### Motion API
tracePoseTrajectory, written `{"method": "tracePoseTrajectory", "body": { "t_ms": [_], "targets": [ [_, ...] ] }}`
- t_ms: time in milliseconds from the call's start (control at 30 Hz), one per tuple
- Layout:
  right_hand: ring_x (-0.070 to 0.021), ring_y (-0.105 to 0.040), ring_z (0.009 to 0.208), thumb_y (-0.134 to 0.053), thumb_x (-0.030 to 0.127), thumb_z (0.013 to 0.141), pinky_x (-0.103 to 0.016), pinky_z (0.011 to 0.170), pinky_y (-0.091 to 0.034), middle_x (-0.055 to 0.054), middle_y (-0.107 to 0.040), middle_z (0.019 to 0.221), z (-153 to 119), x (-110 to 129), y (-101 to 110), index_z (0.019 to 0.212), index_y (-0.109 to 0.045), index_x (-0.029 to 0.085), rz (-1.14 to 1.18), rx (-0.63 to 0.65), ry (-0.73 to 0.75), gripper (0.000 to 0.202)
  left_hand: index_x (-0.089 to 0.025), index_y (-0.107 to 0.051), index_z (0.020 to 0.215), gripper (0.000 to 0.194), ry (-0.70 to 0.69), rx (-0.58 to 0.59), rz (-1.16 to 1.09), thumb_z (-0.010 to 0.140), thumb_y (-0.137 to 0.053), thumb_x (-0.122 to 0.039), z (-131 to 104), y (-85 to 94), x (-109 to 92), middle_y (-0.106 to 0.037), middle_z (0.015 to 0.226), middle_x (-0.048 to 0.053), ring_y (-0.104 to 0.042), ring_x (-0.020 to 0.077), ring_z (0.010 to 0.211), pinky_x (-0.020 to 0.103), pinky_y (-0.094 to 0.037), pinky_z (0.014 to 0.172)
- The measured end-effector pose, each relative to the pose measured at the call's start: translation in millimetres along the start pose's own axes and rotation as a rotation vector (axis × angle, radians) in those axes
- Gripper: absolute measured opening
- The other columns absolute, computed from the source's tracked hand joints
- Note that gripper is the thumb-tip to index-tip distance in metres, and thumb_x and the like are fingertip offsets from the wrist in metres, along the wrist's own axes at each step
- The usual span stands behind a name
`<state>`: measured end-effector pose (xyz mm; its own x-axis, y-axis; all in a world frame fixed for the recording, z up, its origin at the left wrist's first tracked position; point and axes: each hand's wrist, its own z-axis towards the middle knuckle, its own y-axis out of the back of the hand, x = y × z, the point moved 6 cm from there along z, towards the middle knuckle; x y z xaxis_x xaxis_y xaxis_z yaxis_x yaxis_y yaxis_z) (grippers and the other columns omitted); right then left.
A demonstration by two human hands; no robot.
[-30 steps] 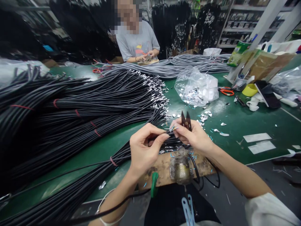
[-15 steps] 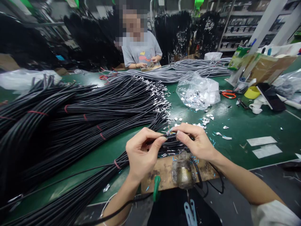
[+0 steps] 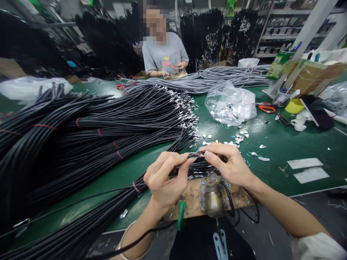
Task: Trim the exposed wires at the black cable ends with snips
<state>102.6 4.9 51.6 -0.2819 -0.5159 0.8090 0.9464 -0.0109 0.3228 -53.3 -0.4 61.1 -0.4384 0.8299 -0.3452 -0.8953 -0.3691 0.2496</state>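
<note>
My left hand point(image 3: 168, 177) pinches the black outer jacket of a cable near its stripped end. Thin coloured wires point(image 3: 199, 153), blue, yellow and red among them, come out of that end. My right hand point(image 3: 230, 162) pinches these wires between thumb and forefinger, just right of the left fingertips. Below the hands lies a row of black cable ends with foil scraps. Nearer me, a wooden board point(image 3: 187, 200) carries a small metal device point(image 3: 213, 198) wrapped in clear film. A bundle of black cables point(image 3: 108, 213) runs to the left under my left hand.
Large bundles of black cables point(image 3: 108, 133) cover the table's left side. A clear plastic bag point(image 3: 230, 103) of scraps, orange-handled scissors point(image 3: 266, 107), yellow tape point(image 3: 294, 106) and a phone point(image 3: 317, 110) lie to the right. Across the table a person point(image 3: 166, 54) works beside grey cables point(image 3: 217, 77).
My left fingers have shifted a little and closed in around the cable end, and the coloured wires show more plainly. The whole view has moved slightly.
</note>
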Motion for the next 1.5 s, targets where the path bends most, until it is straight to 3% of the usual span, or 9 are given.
{"method": "tracePoseTrajectory", "body": {
  "t_ms": [200, 433, 800, 900, 1000, 1100, 1167, 1300, 1500],
  "targets": [
    [-0.0130, -0.062, 0.072, -0.056, 0.024, 0.087, -0.026, 0.066, -0.047, -0.006, -0.070, 0.078, -1, -1, 2, 0.095, -0.072, 0.012, -0.047, -0.020, -0.029, 0.022, -0.015, -0.065, 0.081, 0.023, -0.118, -0.025, 0.105, 0.064, -0.073, -0.001, -3, 1.1, -5, -0.062, 0.068, -0.001, -0.056, 0.0084, 0.060, 0.020, -0.049, 0.058],
    [-0.0139, -0.061, 0.070, -0.056, 0.026, 0.087, -0.027, 0.063, -0.047, -0.006, -0.070, 0.075, 0, -1, 3, 0.094, -0.072, 0.012, -0.087, -0.011, -0.050, 0.023, -0.015, -0.065, 0.082, 0.023, -0.142, -0.016, 0.157, 0.064, -0.074, -0.003, -4, 0.1, -6, -0.062, 0.068, -0.002, -0.056, 0.0083, 0.059, 0.020, -0.049, 0.057],
    [-0.0142, -0.062, 0.072, -0.054, 0.026, 0.089, -0.029, 0.067, -0.049, -0.003, -0.072, 0.082, -6, 0, 1, 0.095, -0.073, 0.022, -0.073, -0.143, -0.033, 0.021, -0.017, -0.066, 0.082, 0.019, -0.053, -0.006, 0.220, 0.068, -0.073, -0.007, -3, 0.1, -8, -0.069, 0.070, -0.001, -0.060, 0.0091, 0.059, 0.019, -0.048, 0.058],
    [-0.0138, -0.060, 0.069, -0.053, 0.026, 0.089, -0.028, 0.064, -0.047, -0.003, -0.070, 0.078, -8, 2, 2, 0.095, -0.072, 0.021, -0.130, -0.153, -0.016, 0.021, -0.016, -0.067, 0.083, 0.012, 0.053, 0.083, 0.133, 0.074, -0.068, -0.009, -3, -3.9, -2, -0.067, 0.065, -0.001, -0.059, 0.0089, 0.055, 0.019, -0.047, 0.056],
    [-0.0125, -0.057, 0.065, -0.054, 0.025, 0.089, -0.027, 0.061, -0.045, -0.003, -0.067, 0.075, -8, 3, 3, 0.095, -0.072, 0.019, -0.172, -0.143, 0.006, 0.020, -0.015, -0.067, 0.078, 0.007, 0.267, 0.195, -0.046, 0.081, -0.061, -0.014, -2, -8.6, 10, -0.059, 0.056, -0.002, -0.054, 0.0077, 0.049, 0.019, -0.043, 0.049],
    [-0.0117, -0.057, 0.066, -0.053, 0.024, 0.089, -0.027, 0.063, -0.044, -0.002, -0.067, 0.075, -8, 4, 3, 0.094, -0.071, 0.018, -0.177, -0.126, 0.027, 0.019, -0.015, -0.061, 0.065, 0.026, 0.503, 0.343, -0.283, 0.088, -0.053, -0.023, -3, -17.7, 20, -0.047, 0.044, -0.005, -0.041, 0.0050, 0.036, 0.019, -0.032, 0.037],
    [-0.0116, -0.057, 0.068, -0.054, 0.025, 0.089, -0.026, 0.064, -0.044, -0.002, -0.067, 0.078, -8, 3, 6, 0.093, -0.069, 0.018, -0.157, -0.155, 0.020, 0.017, -0.015, -0.059, 0.062, 0.030, 0.579, 0.379, -0.365, 0.088, -0.051, -0.027, -5, -20.7, 23, -0.043, 0.043, -0.005, -0.035, 0.0042, 0.034, 0.019, -0.027, 0.034],
    [-0.0106, -0.053, 0.063, -0.067, 0.034, 0.079, -0.024, 0.056, -0.041, 0.000, -0.060, 0.074, -8, 2, 11, 0.082, -0.063, 0.018, -0.069, -0.223, -0.025, 0.016, -0.016, -0.064, 0.067, 0.018, 0.445, 0.326, -0.252, 0.083, -0.059, -0.021, -3, -18.2, 18, -0.052, 0.053, -0.003, -0.044, 0.0060, 0.044, 0.019, -0.032, 0.041],
    [-0.0080, -0.042, 0.055, -0.070, 0.032, 0.076, -0.023, 0.051, -0.033, 0.002, -0.053, 0.065, -1, -6, 10, 0.067, -0.059, 0.016, 0.028, -0.168, -0.111, 0.022, -0.016, -0.065, 0.068, 0.011, 0.299, 0.371, -0.150, 0.079, -0.063, -0.016, -2, -22.1, 8, -0.056, 0.056, -0.003, -0.044, 0.0060, 0.047, 0.020, -0.034, 0.045]
  ]
}}
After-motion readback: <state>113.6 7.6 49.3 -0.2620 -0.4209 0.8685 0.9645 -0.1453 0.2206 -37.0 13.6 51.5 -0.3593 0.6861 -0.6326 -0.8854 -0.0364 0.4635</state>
